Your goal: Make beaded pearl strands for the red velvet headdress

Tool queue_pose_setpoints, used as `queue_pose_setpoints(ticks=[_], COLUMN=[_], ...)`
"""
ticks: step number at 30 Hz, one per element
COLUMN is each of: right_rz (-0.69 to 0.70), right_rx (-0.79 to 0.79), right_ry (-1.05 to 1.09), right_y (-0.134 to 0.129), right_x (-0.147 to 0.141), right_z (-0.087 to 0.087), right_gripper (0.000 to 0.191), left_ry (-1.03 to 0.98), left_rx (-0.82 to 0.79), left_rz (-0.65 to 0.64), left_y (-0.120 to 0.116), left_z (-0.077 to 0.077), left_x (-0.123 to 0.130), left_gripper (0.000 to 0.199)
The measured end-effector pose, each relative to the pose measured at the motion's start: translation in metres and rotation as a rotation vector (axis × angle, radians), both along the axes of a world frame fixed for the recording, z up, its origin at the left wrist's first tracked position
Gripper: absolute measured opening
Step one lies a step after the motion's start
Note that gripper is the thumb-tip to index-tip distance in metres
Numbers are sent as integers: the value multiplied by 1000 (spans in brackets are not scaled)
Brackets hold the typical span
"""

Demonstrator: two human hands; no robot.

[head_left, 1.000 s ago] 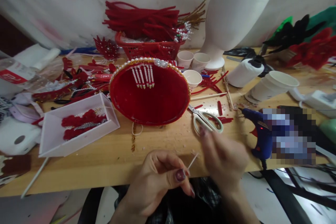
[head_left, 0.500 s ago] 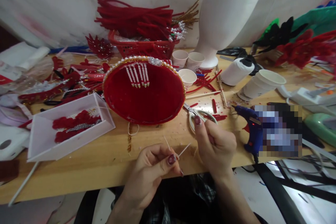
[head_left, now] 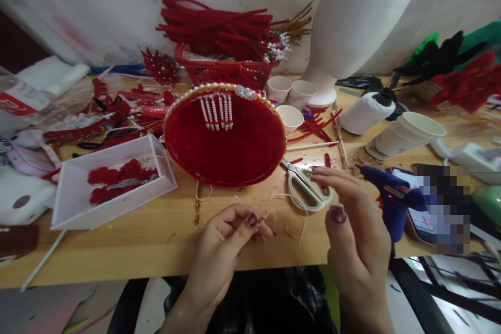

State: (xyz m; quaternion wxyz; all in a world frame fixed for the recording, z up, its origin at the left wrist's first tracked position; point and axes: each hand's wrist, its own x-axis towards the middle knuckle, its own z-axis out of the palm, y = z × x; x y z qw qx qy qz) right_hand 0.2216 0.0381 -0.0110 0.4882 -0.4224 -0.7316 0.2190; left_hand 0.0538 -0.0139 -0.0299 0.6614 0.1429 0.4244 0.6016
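My left hand pinches a thin white thread between thumb and fingers, low in front of the red oval piece. That piece has a pearl-edged rim and short strands of white beads near its top. To the right, my right hand has its thumb and fingers apart, with nothing seen between them. Its fingertips are just beside the white-handled scissors lying on the table. A loose pale thread lies between the two hands.
A white box with red pieces stands at left. Behind are a red basket, paper cups and a white mannequin head. A blue glue gun and a phone are at right.
My right hand has moved right and opened from a closed shape. A loose thread now shows near the scissors. The view has shifted, so the table items appear further right.
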Motion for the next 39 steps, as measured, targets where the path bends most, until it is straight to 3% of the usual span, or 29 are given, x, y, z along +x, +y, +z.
queue_pose_setpoints(ticks=[2,5,7,12,15,20,26,30,36,39], right_rz=[146,391,435,322,338,390,320,266,210,154], right_rx=[-45,-266,-407,-519,-646,-948,-1111,-1138,-1114,-1015], right_ry=[-46,-67,-30,-5,163,463,582,621,589,535], right_y=[-6,-10,-10,-10,-10,-10,-10,-13,-17,-21], right_x=[-4,-14,-21,-28,-28,-27,-26,-28,-28,-29], right_z=[3,1,-3,-7,-9,-18,-21,-21,-23,-26], right_gripper=[23,24,37,47,51,50,47,48,49,44], left_ry=[16,40,50,73,156,296,466,615,819,939], left_rx=[-9,15,11,-45,-39,-14,40,113,158,182], left_rz=[-12,-58,-87,-34,-5,-39,-162,-215,-175,-156], left_y=[0,-1,-2,-4,-5,-6,-6,-6,-12,-13], left_z=[1,3,4,1,-3,-8,-3,1,-2,-5], left_x=[1,2,3,2,1,1,-5,-9,-6,-2], left_gripper=[25,29,32,36,32,27,22,17,16,16])
